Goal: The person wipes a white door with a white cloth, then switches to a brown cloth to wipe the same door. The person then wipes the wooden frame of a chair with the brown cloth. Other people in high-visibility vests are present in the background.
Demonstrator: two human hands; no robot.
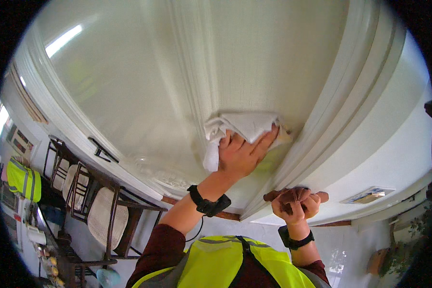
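Observation:
My left hand (239,153) presses a crumpled white cloth (252,124) against a glossy pale door panel (273,64), close to the moulded frame at its right. The fingers lie over the cloth, and a yellowish edge shows beside the fingertips. Lower right, my right hand (297,207) grips a bunched brown cloth (295,194) near the white wall. Both wrists carry black straps with small devices.
At the left are a black door handle (102,149), dark-framed chairs with pale seats (108,217) and a person in a yellow vest (23,180). A framed plate (368,194) is on the right wall; a potted plant (379,261) stands lower right.

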